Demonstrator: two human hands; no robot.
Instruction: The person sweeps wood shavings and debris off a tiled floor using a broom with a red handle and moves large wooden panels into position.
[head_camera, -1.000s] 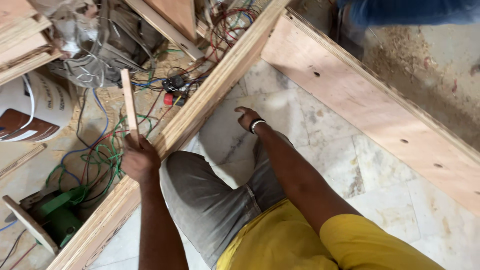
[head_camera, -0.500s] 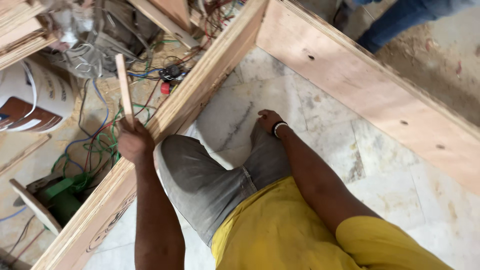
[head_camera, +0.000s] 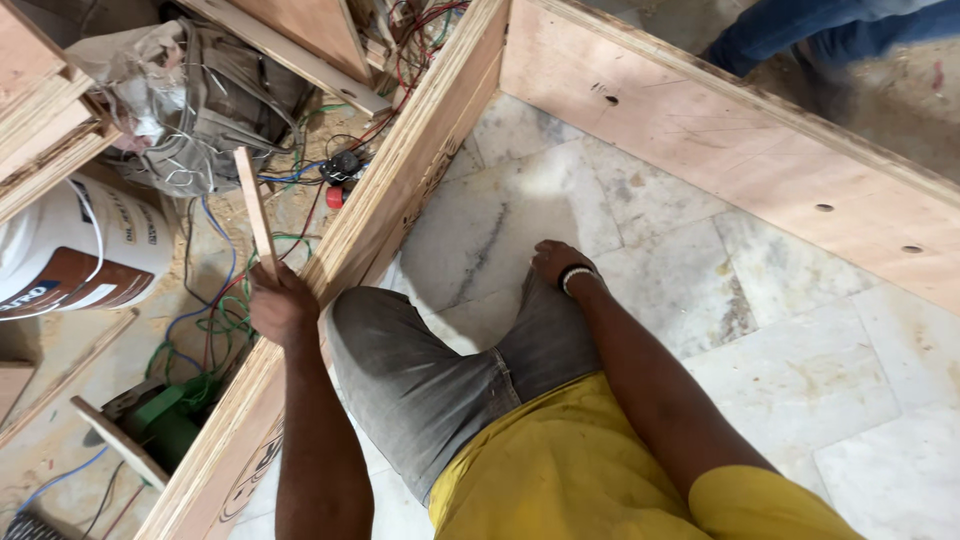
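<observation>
My left hand (head_camera: 282, 305) is shut on the lower end of a thin wooden strip (head_camera: 256, 212), which points up and away over the cluttered floor. The hand hovers at the top edge of a long plywood board (head_camera: 400, 170) standing on edge. My right hand (head_camera: 556, 264), with a band at the wrist, rests on my grey-trousered leg (head_camera: 420, 370), which lies on the marble floor (head_camera: 640, 220) inside the plywood frame. Its fingers curl against the cloth and hold nothing.
A second plywood board (head_camera: 740, 150) forms the frame's far side, meeting the first at a corner. Outside lie tangled wires (head_camera: 215, 310), a white bucket (head_camera: 80, 250), a green power tool (head_camera: 165, 425) and wood offcuts (head_camera: 50, 110). Another person's jeans-clad leg (head_camera: 830, 35) stands beyond.
My left hand with the strip has stayed near the board's edge while the view shifted. My right hand has slid back along the floor onto my leg.
</observation>
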